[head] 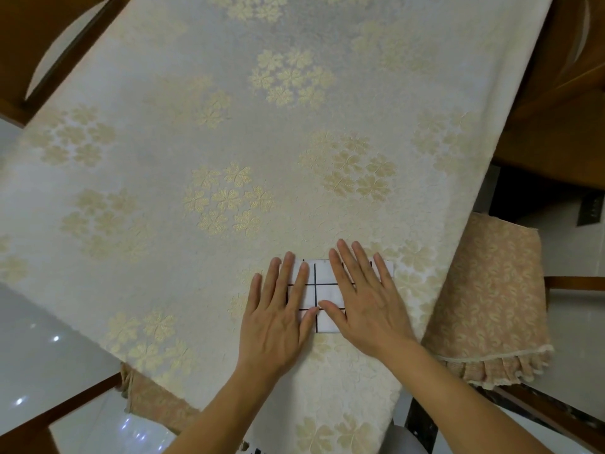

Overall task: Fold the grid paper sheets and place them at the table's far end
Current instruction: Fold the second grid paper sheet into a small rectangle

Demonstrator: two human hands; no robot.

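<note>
Folded grid paper sheet (pixel 322 294) is pressed flat at the counter's (pixel 196 126) near right by left hand (pixel 278 317) and right hand (pixel 366 301), fingers straight and spread. Judged light, thin, crease-holding, likely to slide on embossed floral cloth; best pinched at an exposed edge.

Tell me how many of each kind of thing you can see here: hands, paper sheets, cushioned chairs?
Hands: 2, the left hand and the right hand, both pressing flat on the paper
Grid paper sheets: 1 folded grid paper on the table
Cushioned chairs: 1 chair cushion plainly in view
Total: 4
</note>
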